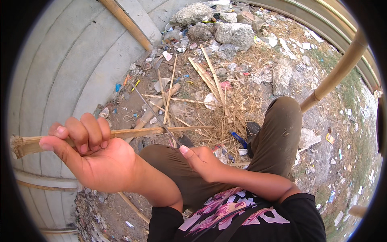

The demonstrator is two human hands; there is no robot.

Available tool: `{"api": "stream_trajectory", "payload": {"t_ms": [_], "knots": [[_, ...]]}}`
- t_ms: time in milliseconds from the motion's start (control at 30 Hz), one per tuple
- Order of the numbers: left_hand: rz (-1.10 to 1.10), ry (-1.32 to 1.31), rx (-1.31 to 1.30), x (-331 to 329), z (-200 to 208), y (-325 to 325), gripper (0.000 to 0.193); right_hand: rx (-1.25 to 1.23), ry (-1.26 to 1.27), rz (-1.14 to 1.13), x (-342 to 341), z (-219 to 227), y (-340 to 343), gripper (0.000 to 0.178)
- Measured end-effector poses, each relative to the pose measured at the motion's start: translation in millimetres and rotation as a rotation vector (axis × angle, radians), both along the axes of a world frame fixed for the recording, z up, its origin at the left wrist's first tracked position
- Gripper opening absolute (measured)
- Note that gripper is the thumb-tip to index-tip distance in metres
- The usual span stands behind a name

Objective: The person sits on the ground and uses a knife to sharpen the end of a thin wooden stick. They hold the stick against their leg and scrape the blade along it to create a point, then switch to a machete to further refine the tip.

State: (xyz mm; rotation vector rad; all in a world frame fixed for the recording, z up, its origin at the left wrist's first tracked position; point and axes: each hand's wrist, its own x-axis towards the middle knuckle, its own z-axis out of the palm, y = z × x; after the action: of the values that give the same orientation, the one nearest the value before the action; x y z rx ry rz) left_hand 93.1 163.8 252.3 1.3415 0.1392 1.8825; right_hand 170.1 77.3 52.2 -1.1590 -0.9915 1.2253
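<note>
My left hand [90,155], palm up with its fingers curled, grips a split bamboo strip [157,130] near its thick, knotted end at the far left. The strip runs across to the right and narrows to a thin tip above the straw. In my right hand [201,160] is a long, thin-bladed knife [151,108]. Its blade points up and to the left and crosses the strip; whether the two touch, I cannot tell. My right fingers hide the handle.
Several loose bamboo slats [207,76] lie ahead among straw-like shavings [236,109]. A bamboo pole [334,76] slants on the right. Large rocks [234,35] and litter cover the far ground, with a grey panelled wall [68,60] at left. My bent knees [278,129] frame the work.
</note>
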Motion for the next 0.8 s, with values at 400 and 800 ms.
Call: {"api": "stream_trajectory", "payload": {"t_ms": [400, 800], "knots": [[0.035, 0.01, 0.024, -19, -2, 20, 0.03, -0.053, 0.049, 0.043, -8, -17, -3, 0.07], [0.14, -0.031, 0.005, -31, -5, 44, 0.034, 0.161, -0.23, -0.004, -9, -3, 17, 0.072]]}}
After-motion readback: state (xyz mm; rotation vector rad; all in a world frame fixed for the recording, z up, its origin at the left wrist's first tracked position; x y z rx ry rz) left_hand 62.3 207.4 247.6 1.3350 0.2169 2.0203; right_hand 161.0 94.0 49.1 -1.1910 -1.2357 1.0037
